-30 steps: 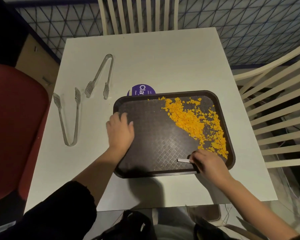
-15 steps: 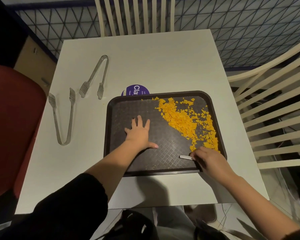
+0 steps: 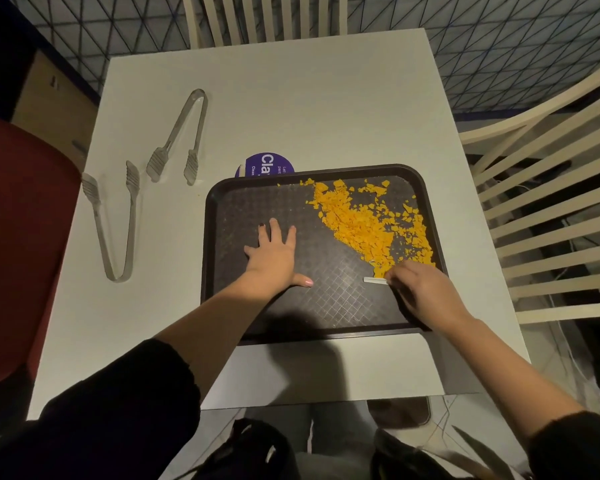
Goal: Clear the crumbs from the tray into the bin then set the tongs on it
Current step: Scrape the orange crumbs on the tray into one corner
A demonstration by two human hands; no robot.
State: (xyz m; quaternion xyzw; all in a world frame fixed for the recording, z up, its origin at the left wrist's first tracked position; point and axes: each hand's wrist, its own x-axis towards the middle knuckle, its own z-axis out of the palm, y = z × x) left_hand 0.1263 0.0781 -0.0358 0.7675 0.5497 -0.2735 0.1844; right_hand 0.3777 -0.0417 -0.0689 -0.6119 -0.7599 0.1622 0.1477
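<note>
A dark brown tray lies on the white table. Orange crumbs are heaped in the tray's right half. My left hand presses flat on the tray's left half, fingers spread, holding nothing. My right hand sits at the tray's near right, closed around a thin white card whose edge touches the crumb pile. Two metal tongs lie on the table left of the tray: one near the left edge, the other farther back.
A purple round sticker peeks out behind the tray. White slatted chairs stand at the far side and at the right. A red seat is at the left. No bin is in view.
My left hand moved from the tray's left rim onto the tray's floor and spread flat. The right hand edged the card up toward the crumbs.
</note>
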